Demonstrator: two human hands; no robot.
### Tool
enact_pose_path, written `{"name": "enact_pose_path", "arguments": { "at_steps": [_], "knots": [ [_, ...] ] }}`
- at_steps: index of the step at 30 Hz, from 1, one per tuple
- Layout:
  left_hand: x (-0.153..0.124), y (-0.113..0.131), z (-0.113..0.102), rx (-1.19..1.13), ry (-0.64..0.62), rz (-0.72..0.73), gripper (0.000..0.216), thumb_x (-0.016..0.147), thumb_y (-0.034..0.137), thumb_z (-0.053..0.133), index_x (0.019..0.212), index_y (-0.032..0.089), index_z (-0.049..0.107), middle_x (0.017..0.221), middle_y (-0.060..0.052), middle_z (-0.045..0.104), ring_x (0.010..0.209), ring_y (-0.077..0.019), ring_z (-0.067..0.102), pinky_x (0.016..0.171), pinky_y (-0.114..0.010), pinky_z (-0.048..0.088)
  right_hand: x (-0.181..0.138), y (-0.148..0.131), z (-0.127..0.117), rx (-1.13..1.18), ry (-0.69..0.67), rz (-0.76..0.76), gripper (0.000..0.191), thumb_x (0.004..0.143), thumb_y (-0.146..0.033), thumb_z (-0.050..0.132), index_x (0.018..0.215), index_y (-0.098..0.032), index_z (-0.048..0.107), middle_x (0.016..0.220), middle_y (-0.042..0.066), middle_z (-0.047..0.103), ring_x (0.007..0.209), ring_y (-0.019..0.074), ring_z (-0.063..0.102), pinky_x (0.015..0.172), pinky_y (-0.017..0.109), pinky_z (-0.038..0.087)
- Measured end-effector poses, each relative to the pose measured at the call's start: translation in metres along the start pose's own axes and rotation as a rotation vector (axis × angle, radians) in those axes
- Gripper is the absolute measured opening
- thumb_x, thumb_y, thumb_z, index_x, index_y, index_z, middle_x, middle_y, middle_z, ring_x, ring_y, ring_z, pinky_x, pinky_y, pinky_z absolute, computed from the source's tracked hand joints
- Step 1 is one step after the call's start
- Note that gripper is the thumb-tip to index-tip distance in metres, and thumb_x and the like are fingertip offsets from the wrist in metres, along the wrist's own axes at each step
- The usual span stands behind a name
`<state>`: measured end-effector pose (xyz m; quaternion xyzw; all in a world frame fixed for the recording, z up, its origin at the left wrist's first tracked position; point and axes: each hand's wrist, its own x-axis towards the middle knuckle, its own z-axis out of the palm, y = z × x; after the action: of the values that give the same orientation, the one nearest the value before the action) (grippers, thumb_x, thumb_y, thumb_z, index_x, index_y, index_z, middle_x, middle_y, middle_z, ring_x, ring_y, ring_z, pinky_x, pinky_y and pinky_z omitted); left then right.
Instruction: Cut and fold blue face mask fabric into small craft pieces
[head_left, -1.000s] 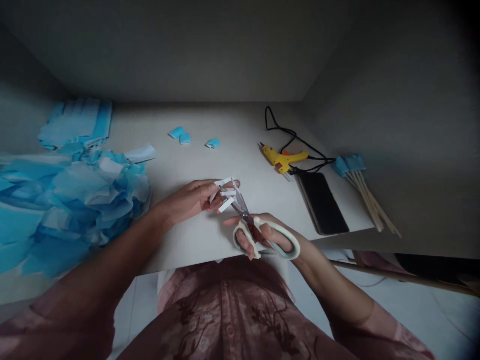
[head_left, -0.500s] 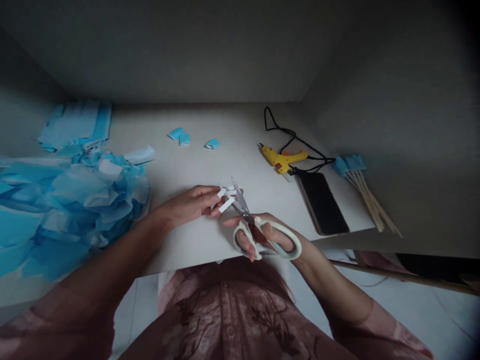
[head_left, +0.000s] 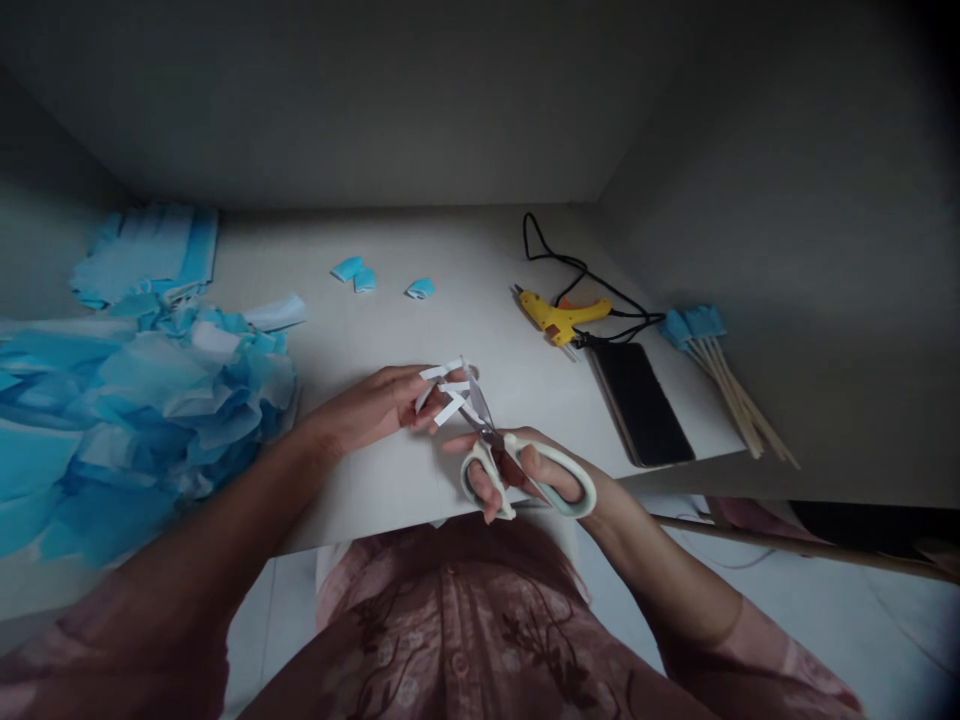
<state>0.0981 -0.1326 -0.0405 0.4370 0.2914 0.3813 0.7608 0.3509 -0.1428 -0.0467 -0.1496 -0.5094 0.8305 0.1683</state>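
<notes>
My right hand (head_left: 525, 470) grips a pair of scissors (head_left: 491, 440) with pale handles, thumb and fingers through the loops. The blades are spread and point away from me. Between and around them are narrow white strips (head_left: 451, 408), pinched in my left hand (head_left: 405, 402). The strips look like pieces cut part-way from one sheet; their material I cannot make out. Three small folded blue pieces (head_left: 364, 280) lie farther back on the table (head_left: 390, 490).
A heap of crumpled blue and white sheets (head_left: 187, 400) covers the left side, with a flat stack (head_left: 146, 255) behind it. To the right lie a yellow glue gun (head_left: 562, 315) with a black cord, a dark phone (head_left: 643, 405) and several blue-tipped sticks (head_left: 727, 385).
The white strips have shifted in my left fingers, and another strip now stands out toward the blade tips. The scissors remain spread around them. The whole view has slid slightly.
</notes>
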Motion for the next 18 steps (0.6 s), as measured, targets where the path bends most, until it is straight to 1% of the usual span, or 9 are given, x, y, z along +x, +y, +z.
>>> {"name": "enact_pose_path", "arguments": {
  "at_steps": [4,6,7,9,11,12,13,15,18],
  "knots": [
    [-0.001,0.001,0.001,0.030,0.033,-0.023,0.062,0.079,0.062,0.075,0.117,0.014,0.069,0.073,0.000,0.053,0.068,-0.0139,0.047,0.065,-0.028,0.036,0.001,-0.002,0.001,0.003,-0.011,0.015,0.078,0.085,-0.077,0.059,0.129,-0.013,0.064,0.087,0.003,0.060,0.070,0.0138,0.067,0.066,0.027,0.056],
    [-0.001,0.002,0.002,0.044,0.027,-0.024,0.061,0.079,0.063,0.074,0.114,0.014,0.069,0.071,0.001,0.051,0.067,-0.0134,0.045,0.065,-0.028,0.035,0.002,-0.003,0.002,-0.001,-0.016,0.015,0.077,0.085,-0.076,0.058,0.130,-0.013,0.064,0.088,0.004,0.060,0.071,0.0135,0.066,0.066,0.028,0.056],
    [-0.001,0.002,0.002,0.058,0.018,-0.025,0.059,0.079,0.064,0.074,0.110,0.014,0.069,0.069,0.002,0.049,0.066,-0.0130,0.044,0.065,-0.028,0.034,0.002,-0.003,0.002,0.002,-0.017,0.011,0.078,0.086,-0.076,0.058,0.130,-0.013,0.063,0.088,0.004,0.060,0.071,0.0132,0.065,0.066,0.028,0.057],
    [-0.002,0.004,0.005,0.096,-0.001,-0.018,0.051,0.081,0.063,0.071,0.095,0.014,0.067,0.067,0.002,0.048,0.064,-0.0125,0.041,0.064,-0.028,0.033,0.003,-0.002,0.002,0.017,-0.024,0.003,0.079,0.085,-0.076,0.058,0.131,-0.012,0.063,0.087,0.004,0.060,0.069,0.0126,0.063,0.066,0.029,0.058],
    [-0.002,0.006,0.007,0.141,-0.015,-0.014,0.047,0.084,0.061,0.068,0.079,0.015,0.060,0.067,0.001,0.048,0.064,-0.0125,0.041,0.063,-0.029,0.032,0.004,0.000,0.001,0.028,-0.027,-0.003,0.080,0.086,-0.076,0.057,0.132,-0.012,0.062,0.086,0.004,0.060,0.068,0.0125,0.062,0.066,0.030,0.059],
    [-0.002,0.006,0.008,0.163,-0.019,-0.017,0.048,0.085,0.061,0.067,0.075,0.016,0.057,0.067,0.001,0.047,0.064,-0.0124,0.040,0.062,-0.029,0.031,0.004,0.001,0.000,0.027,-0.027,-0.007,0.080,0.086,-0.076,0.056,0.133,-0.012,0.063,0.086,0.004,0.060,0.068,0.0127,0.063,0.065,0.030,0.059],
    [-0.002,0.006,0.008,0.186,-0.023,-0.021,0.048,0.086,0.061,0.065,0.073,0.016,0.055,0.067,0.001,0.047,0.063,-0.0123,0.040,0.061,-0.029,0.031,0.004,0.003,-0.001,0.024,-0.031,-0.013,0.080,0.087,-0.077,0.055,0.133,-0.012,0.063,0.087,0.004,0.059,0.068,0.0131,0.064,0.065,0.029,0.058],
    [-0.003,0.005,0.007,0.230,-0.028,-0.032,0.047,0.087,0.063,0.063,0.078,0.016,0.057,0.067,0.002,0.046,0.062,-0.0119,0.039,0.061,-0.028,0.030,0.004,0.007,-0.003,0.019,-0.039,-0.029,0.079,0.088,-0.077,0.052,0.132,-0.013,0.064,0.087,0.004,0.059,0.069,0.0139,0.066,0.064,0.028,0.057],
    [-0.004,0.003,0.004,0.279,-0.044,-0.038,0.048,0.087,0.064,0.062,0.082,0.017,0.059,0.068,0.002,0.047,0.063,-0.0116,0.039,0.060,-0.027,0.029,0.003,0.012,-0.004,0.059,-0.052,-0.039,0.079,0.088,-0.078,0.050,0.131,-0.013,0.065,0.086,0.004,0.059,0.069,0.0141,0.064,0.066,0.031,0.059]
  ]
}}
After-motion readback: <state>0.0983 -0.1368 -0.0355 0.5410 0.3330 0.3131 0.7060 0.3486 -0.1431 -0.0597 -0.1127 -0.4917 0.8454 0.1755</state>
